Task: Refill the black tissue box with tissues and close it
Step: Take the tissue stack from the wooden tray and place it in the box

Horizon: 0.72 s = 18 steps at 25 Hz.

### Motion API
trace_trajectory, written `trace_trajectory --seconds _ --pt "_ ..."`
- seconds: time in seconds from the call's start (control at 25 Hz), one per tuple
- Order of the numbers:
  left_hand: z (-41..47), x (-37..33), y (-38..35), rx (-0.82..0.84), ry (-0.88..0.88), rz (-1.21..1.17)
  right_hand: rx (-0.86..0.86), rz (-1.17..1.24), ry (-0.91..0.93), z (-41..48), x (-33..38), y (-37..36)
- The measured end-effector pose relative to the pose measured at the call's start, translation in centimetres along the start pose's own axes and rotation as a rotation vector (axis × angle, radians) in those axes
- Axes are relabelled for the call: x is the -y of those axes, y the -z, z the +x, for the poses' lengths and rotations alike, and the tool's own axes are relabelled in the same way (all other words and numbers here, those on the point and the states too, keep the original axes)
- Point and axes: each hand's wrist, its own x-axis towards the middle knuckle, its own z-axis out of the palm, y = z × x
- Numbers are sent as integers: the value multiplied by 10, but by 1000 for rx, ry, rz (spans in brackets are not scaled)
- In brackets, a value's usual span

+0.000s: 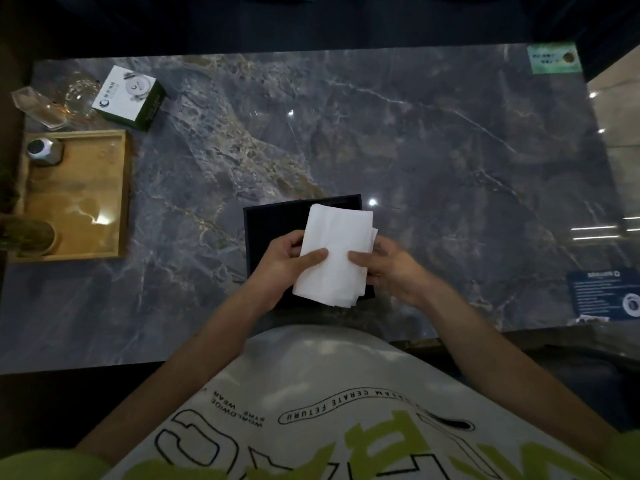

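Observation:
A black tissue box (273, 220) lies open-side up on the marble table, close to the near edge. Above it I hold a stack of white tissues (334, 258), tilted slightly. My left hand (289, 263) grips the stack's left edge with the thumb on top. My right hand (384, 263) grips its right edge the same way. The stack hides most of the box's inside and its right part. No lid is visible.
A wooden tray (74, 199) with a metal pot and a glass stands at the left. A white-and-green carton (130, 97) and clear glassware (45, 105) lie behind it. A green card (554, 58) is far right, a blue card (604, 294) near right.

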Motion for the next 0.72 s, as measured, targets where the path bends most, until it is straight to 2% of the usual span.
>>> trace_trajectory --seconds 0.12,0.28,0.4,0.52,0.6,0.72 --pt "6 16 -18 -129 55 31 -141 -114 41 2 -6 4" --pt "7 27 -31 -169 142 -34 -208 -214 64 7 -6 11" --pt "6 32 -28 -217 159 23 -268 -318 34 15 -9 9" --pt "8 33 -20 -338 94 311 -319 -445 5 22 -13 -1" --pt "8 31 -15 -386 3 412 -350 -528 0 25 -16 -8" --pt "15 33 -9 -323 -130 498 -429 -597 26 30 -18 -18"
